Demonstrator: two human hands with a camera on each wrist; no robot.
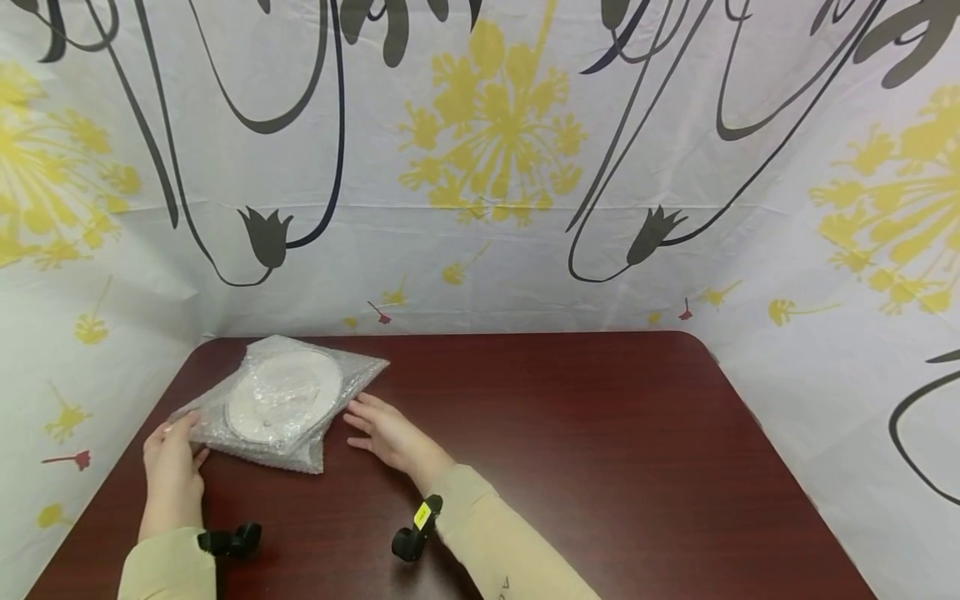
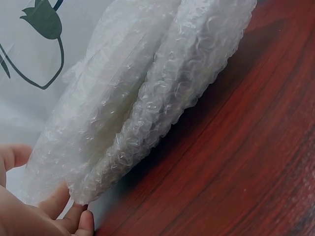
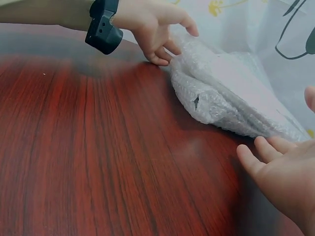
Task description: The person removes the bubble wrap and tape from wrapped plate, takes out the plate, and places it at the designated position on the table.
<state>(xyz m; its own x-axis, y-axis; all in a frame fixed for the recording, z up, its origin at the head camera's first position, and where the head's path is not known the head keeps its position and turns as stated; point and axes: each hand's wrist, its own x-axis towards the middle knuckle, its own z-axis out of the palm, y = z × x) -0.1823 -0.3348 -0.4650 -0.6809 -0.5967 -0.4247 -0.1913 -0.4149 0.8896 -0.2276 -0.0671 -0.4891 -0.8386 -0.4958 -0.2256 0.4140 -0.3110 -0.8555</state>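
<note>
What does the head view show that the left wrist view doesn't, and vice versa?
Only the head view: the right hand, the round white object inside the bubble wrap, and the yellow dandelion print.
Only the left wrist view: a close, edge-on look into the deep crease along the wrap's side.
Both: the left hand at the wrap's corner, the reddish-brown table, and grey tulip print.
</note>
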